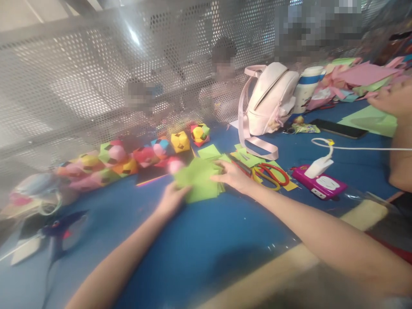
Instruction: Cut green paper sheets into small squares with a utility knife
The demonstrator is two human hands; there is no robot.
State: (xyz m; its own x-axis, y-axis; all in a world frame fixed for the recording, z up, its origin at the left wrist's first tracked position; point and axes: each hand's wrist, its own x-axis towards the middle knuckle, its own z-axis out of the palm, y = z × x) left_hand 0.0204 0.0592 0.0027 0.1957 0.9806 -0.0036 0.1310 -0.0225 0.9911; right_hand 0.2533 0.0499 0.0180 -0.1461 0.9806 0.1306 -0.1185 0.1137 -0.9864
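Several green paper squares form a loose stack above the blue tabletop. My left hand grips the stack's lower left side, the thumb lying over its front. At the right edge, my right hand has its thumb on the front and its fingers behind the sheets. Beyond the stack lie more green paper pieces. Red and yellow handled scissors rest on paper scraps close to my right hand. The picture is somewhat blurred by motion.
Folded paper balls line the back left edge by a perforated metal panel. A pink backpack, a white bottle, a phone and a purple plug adapter stand or lie at right. Another person's hand is at far right.
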